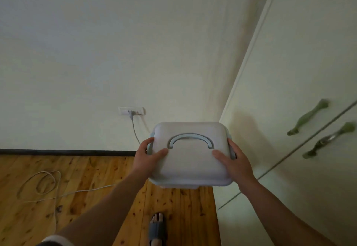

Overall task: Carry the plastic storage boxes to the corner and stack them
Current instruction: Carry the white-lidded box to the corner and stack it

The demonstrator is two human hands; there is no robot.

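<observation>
A pale grey plastic storage box point(190, 165) with a blue-grey folded handle point(191, 139) on its lid is held up in front of me, above the wooden floor near the room's corner. My left hand point(148, 158) grips its left side, thumb on the lid and fingers curled round the side latch. My right hand point(232, 159) grips the right side the same way. The box's underside and whatever lies below it are hidden.
A white wall with a socket point(132, 111) and a plugged-in cable point(135, 130) stands ahead. A white wardrobe with green door handles point(308, 117) is on the right. A looped white cord point(41, 184) lies on the floor at left. My slippered foot point(157, 227) is below.
</observation>
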